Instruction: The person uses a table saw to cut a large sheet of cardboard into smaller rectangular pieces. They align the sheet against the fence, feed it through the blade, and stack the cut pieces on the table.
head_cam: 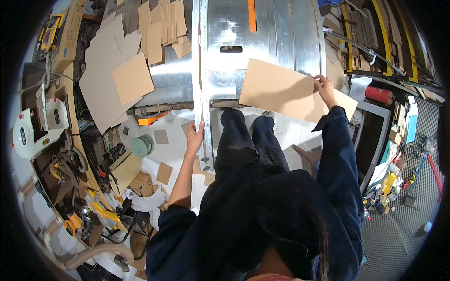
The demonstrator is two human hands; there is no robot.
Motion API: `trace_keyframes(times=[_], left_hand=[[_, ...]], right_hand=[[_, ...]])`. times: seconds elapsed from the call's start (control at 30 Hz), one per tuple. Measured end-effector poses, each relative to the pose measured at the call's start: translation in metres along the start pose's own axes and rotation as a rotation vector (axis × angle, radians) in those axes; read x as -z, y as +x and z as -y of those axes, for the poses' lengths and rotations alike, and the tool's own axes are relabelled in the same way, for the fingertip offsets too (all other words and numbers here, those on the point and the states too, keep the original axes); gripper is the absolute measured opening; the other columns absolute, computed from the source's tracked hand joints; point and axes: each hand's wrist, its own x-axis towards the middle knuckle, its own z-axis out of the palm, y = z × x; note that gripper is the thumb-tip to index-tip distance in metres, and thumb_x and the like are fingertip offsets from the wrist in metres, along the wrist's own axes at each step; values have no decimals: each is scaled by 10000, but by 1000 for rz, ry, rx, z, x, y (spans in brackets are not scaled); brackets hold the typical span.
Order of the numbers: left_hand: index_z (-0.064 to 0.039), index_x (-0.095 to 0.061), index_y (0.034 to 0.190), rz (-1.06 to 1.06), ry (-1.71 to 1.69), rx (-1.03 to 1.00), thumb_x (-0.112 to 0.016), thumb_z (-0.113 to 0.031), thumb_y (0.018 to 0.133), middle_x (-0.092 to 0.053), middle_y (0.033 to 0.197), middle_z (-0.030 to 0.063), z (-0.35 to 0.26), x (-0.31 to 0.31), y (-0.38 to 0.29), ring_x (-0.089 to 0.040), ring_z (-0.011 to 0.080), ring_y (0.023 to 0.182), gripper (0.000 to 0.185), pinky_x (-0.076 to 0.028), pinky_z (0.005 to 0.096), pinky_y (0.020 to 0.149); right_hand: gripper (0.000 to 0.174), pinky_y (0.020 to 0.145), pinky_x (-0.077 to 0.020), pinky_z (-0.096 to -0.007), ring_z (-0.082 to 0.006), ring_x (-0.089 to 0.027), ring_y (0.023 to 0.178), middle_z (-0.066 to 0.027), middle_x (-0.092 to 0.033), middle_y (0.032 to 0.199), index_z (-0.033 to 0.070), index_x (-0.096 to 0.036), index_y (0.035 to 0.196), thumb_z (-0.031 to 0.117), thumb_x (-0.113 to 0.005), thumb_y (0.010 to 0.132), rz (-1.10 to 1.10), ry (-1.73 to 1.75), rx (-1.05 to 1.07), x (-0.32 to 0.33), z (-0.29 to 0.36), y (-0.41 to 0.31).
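My right hand pinches the far edge of a long brown fiberboard sheet, which lies slanted over the near edge of a metal table saw top. To the left of the sheet, my left hand grips the near part of a long aluminum fence rail with a measuring scale along it. An orange strip lies on the saw top beyond a dark oval opening. Several cut board pieces and a squarish board rest left of the rail.
Large grey-brown boards overhang the table's left side. A green bucket and cardboard boxes stand on the floor at left. A board rack is at upper right, a red cylinder below it. A wooden stool is near my right leg.
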Motion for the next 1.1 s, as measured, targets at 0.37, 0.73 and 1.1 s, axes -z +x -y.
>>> trace_keyframes(times=[0.37,0.73,1.1], left_hand=[[73,-575,1067,-149,79,118,-591,-617,958,-687,984,253,16,-12,-26,-671,368,939,698,-508,436,858],[79,-597,1289,-5,13,201,-511,-559,1014,-695,1114,261,6,-14,-25,-656,369,1065,700,-474,411,976],[14,-593,1235,285,206,0,-598,-376,1009,-682,1097,263,-12,-34,-44,-678,440,1010,450,-530,456,869]], right_hand=[[727,1153,-61,-742,-448,-130,1529,-183,-201,1659,300,-330,1584,479,-630,947,-56,-85,66,-107,111,-72],[790,1156,-37,-754,-369,-99,1560,-86,-168,1693,334,-353,1576,646,-619,901,-73,-245,296,-87,71,-54],[791,1205,34,-665,-326,-149,1561,-126,-231,1672,260,-380,1568,659,-584,915,-148,-107,243,-102,90,-47]])
